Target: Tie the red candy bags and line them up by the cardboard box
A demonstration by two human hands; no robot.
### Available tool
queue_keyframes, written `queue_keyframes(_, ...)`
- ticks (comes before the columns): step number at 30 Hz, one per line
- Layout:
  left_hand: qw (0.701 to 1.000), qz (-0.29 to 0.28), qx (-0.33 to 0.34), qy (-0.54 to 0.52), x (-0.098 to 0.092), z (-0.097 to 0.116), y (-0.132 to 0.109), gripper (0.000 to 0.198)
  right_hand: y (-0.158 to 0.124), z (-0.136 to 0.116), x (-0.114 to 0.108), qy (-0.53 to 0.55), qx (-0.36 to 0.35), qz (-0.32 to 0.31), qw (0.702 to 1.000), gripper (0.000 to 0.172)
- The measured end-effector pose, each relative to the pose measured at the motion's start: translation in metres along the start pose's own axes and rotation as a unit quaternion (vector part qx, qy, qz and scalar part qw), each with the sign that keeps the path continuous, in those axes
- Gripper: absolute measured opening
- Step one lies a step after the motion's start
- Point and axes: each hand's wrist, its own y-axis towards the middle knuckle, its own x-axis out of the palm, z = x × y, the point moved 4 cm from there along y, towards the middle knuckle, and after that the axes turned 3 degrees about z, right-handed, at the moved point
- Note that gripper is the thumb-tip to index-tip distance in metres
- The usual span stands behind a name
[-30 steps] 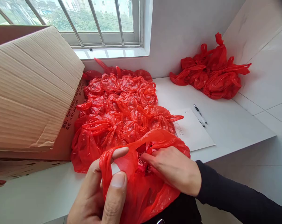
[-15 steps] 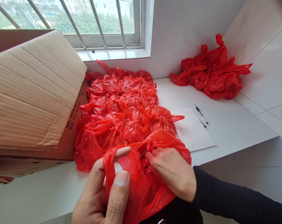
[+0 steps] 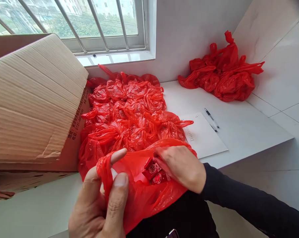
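Observation:
My left hand (image 3: pixel 99 201) is closed on the gathered handle of a red plastic bag (image 3: pixel 144 205), index finger through the loop and thumb in front. The bag's mouth gapes open toward me. Inside it lie red wrapped sweets (image 3: pixel 153 168) with printed characters. My right hand (image 3: pixel 180 165) reaches into the bag from the right, knuckles bent, right beside the sweets. Its fingertips are hidden and slightly blurred, so I cannot tell whether they grip any. Just behind stand several tied red bags (image 3: pixel 136 109), packed close together on the white counter (image 3: pixel 260 132).
A large open cardboard box (image 3: pixel 35 109) stands at the left. A sheet of paper (image 3: pixel 208 142) and a pen (image 3: pixel 212 118) lie on the right. Loose red bags (image 3: pixel 223 72) are heaped in the back corner. A barred window (image 3: pixel 102 26) is behind. A phone's edge (image 3: pixel 172 234) shows at the bottom.
My left hand has shifted left and slightly down with the bag handle, widening the bag's mouth. The right hand has moved slightly up, and the sweets show more fully.

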Motion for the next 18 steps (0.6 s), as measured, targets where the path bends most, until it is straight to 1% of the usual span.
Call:
queue_keyframes(2, 1.000, 0.013, -0.006, -0.016, 0.004, 0.002, -0.002, 0.030, 0.002, -0.002, 0.000, 0.000, 0.002, -0.018, 1.000, 0.016)
queue_keyframes(5, 1.000, -0.006, -0.004, 0.000, 0.008, 0.002, -0.004, 0.033, 0.010, -0.004, 0.011, 0.020, -0.001, -0.055, 0.998, 0.019)
queue_keyframes(7, 1.000, -0.015, -0.005, 0.009, 0.008, 0.001, -0.003, 0.035, 0.014, -0.006, 0.019, 0.042, -0.028, -0.064, 0.997, 0.018)
queue_keyframes(10, 1.000, -0.029, -0.012, -0.003, 0.007, 0.000, -0.001, 0.031, 0.014, -0.008, 0.025, 0.082, -0.071, -0.065, 0.992, 0.016)
queue_keyframes(12, 0.999, -0.034, -0.009, -0.009, 0.008, 0.002, 0.000, 0.029, 0.013, -0.008, 0.022, 0.090, -0.085, -0.061, 0.990, 0.013)
queue_keyframes(16, 1.000, -0.014, 0.017, 0.004, 0.011, 0.011, -0.001, 0.027, 0.013, -0.010, 0.004, 0.017, -0.053, -0.036, 0.998, 0.007)
queue_keyframes(18, 0.999, -0.007, 0.028, 0.020, 0.011, 0.014, -0.001, 0.029, 0.013, -0.012, -0.005, 0.001, -0.059, -0.046, 0.997, 0.008)
